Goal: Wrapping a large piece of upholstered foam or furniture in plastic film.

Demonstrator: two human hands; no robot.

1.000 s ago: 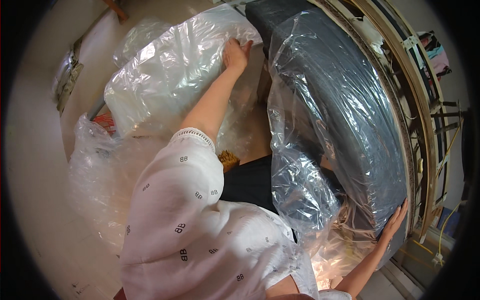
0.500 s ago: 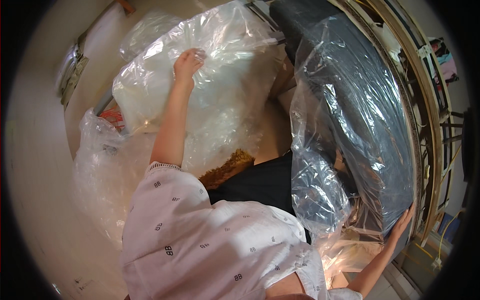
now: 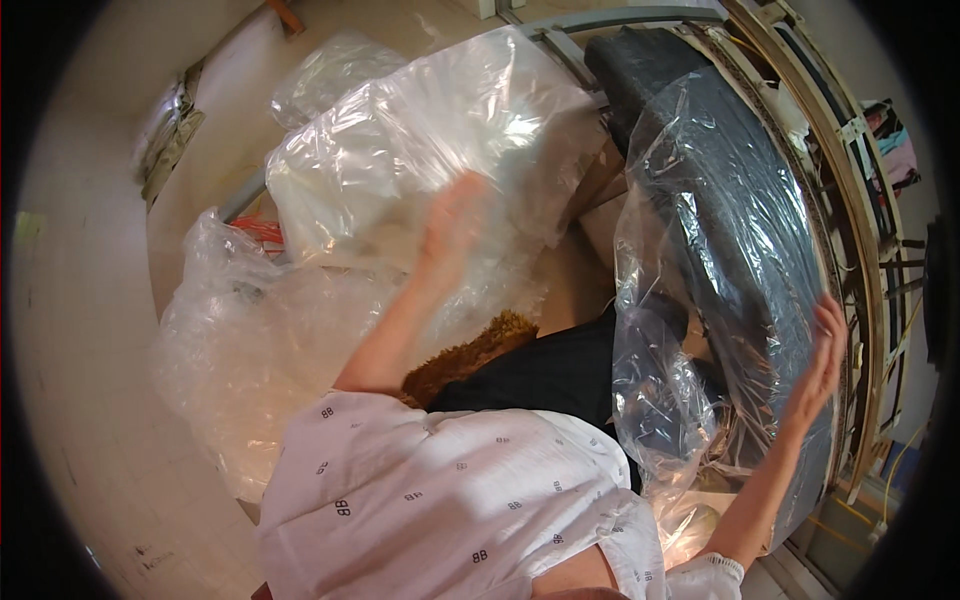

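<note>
A large sheet of clear plastic film point(image 3: 370, 140) spreads over the left side in loose, shiny folds. In front of it is my left hand point(image 3: 455, 220), smeared by motion; its fingers cannot be made out, nor whether they grip the film. To the right, a long dark grey padded piece point(image 3: 625, 75), like a cushion, is partly covered by a clear plastic bag point(image 3: 740, 230). My right hand point(image 3: 826, 350) rests along the outer edge of that bagged piece, fingers stretched out. More loose film bunches beside my dark-clothed leg point(image 3: 540, 370).
Brown shaggy fabric point(image 3: 475, 350) lies beside my leg. A wooden frame point(image 3: 845, 110) runs along the right, with a yellow cord point(image 3: 895, 465) near it. Red strands point(image 3: 260, 232) show by the film, and a wrapped bundle point(image 3: 170, 135) lies far left.
My left hand has moved right and nearer to me from the upper part of the film. My right hand has slid farther up along the bagged piece's edge. The view has shifted slightly.
</note>
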